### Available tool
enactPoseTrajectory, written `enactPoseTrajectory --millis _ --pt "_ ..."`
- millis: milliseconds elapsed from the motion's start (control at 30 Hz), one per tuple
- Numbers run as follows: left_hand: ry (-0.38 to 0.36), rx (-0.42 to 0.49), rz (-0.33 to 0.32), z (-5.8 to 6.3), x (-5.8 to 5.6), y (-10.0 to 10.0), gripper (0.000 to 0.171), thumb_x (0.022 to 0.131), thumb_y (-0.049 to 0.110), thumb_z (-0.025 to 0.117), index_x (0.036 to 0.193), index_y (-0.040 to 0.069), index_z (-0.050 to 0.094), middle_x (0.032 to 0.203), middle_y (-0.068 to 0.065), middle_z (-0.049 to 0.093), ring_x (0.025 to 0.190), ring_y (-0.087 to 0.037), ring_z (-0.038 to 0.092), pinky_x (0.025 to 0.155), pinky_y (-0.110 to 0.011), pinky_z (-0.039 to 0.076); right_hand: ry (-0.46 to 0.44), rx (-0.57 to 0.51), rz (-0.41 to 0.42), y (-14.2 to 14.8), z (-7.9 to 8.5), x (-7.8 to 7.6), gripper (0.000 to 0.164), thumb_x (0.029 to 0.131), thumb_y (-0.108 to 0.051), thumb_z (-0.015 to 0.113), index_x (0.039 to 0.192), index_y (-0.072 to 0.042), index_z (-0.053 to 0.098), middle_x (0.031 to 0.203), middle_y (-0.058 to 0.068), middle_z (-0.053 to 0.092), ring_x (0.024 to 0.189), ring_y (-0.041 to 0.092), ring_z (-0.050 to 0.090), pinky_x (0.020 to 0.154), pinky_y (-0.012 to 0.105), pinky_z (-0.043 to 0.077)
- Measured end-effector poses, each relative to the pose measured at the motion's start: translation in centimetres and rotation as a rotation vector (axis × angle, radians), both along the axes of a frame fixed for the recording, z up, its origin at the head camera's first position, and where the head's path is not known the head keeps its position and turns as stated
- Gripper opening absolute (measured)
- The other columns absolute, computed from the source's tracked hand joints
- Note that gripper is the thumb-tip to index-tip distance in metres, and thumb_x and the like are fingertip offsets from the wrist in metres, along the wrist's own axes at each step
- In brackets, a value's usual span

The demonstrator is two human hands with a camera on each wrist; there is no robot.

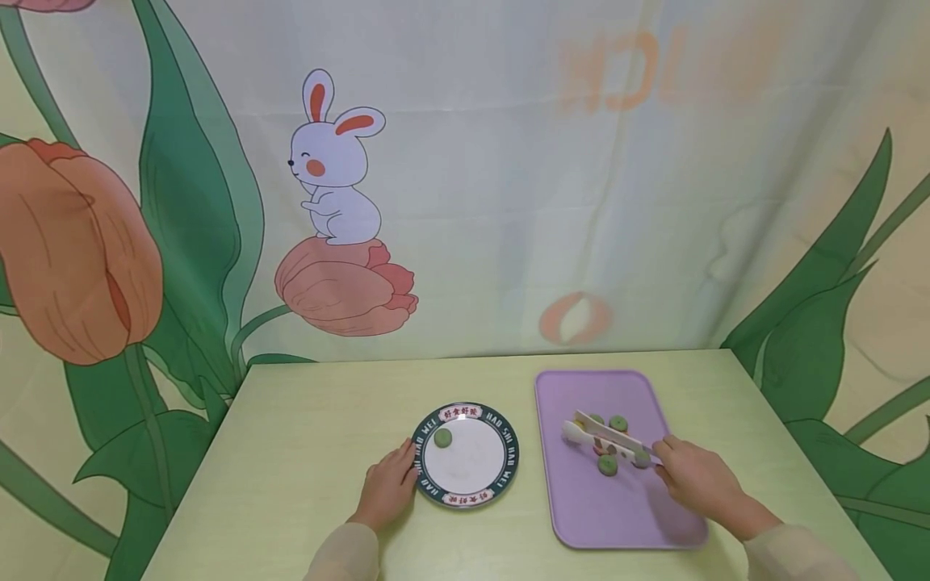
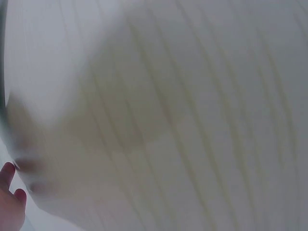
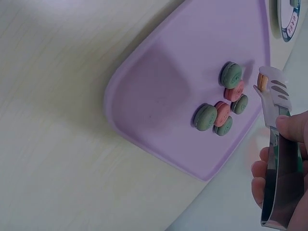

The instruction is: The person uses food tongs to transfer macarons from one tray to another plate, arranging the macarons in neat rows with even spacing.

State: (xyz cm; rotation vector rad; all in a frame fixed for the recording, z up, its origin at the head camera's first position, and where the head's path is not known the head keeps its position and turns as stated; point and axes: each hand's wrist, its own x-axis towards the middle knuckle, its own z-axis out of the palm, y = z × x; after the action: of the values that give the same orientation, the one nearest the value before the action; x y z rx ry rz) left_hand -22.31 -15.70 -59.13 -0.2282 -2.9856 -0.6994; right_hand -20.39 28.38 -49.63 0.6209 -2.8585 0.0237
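Observation:
My right hand [image 1: 697, 476] holds a pair of food tongs [image 3: 281, 168] with white slotted tips, thumb on one side and curled fingers on the other. An orange-yellow macaron [image 3: 262, 82] sits between the tips. Below and around them on the purple tray [image 1: 603, 516] lie several green macarons [image 3: 205, 117] and two pink macarons [image 3: 222, 113]. At the left, my left hand [image 1: 387, 484] touches the rim of a round white plate [image 1: 468, 468] with a dark green patterned border. One green macaron [image 1: 443, 438] lies on the plate, toward its upper left.
Plate and tray stand apart on a pale wood-grain table [image 1: 291, 452]. Behind the table hangs a curtain [image 1: 494, 202] printed with tulips and a rabbit. The left wrist view mostly shows a pale, shadowed surface [image 2: 216, 120], with fingertips at its lower left.

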Motion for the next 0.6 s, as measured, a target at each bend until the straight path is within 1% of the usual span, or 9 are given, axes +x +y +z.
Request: enactPoseTrajectory --millis 100,300,600 --pt "-0.003 -0.004 0.000 0.0 0.0 -0.1 0.044 0.090 0.022 0.047 0.130 0.004 0.044 0.138 -0.011 0.040 0.123 -0.031 0.040 0.093 -0.050 0.033 0.000 -0.003 0.005 -0.1 0.2 -0.1 0.015 0.075 -0.014 0.066 0.075 -0.012 0.052 0.066 -0.006 0.044 0.054 0.006 0.036 0.043 0.022 0.030" --pt "0.016 -0.016 -0.014 -0.2 -0.1 -0.1 0.043 0.089 0.021 0.047 0.128 0.002 0.045 0.136 -0.012 0.041 0.121 -0.032 0.042 0.091 -0.050 0.035 0.005 0.002 0.020 -0.3 0.5 -0.3 0.016 0.074 -0.013 0.067 0.074 -0.013 0.051 0.068 -0.006 0.046 0.056 0.006 0.039 0.044 0.022 0.032" --pt "0.011 -0.015 -0.013 0.0 0.0 -0.1 0.043 0.090 0.021 0.047 0.128 0.002 0.045 0.136 -0.012 0.041 0.121 -0.032 0.042 0.092 -0.050 0.035 0.005 -0.002 0.034 -1.0 1.1 -0.6 0.015 0.075 -0.012 0.066 0.075 -0.012 0.051 0.067 -0.006 0.043 0.055 0.006 0.036 0.044 0.021 0.031"
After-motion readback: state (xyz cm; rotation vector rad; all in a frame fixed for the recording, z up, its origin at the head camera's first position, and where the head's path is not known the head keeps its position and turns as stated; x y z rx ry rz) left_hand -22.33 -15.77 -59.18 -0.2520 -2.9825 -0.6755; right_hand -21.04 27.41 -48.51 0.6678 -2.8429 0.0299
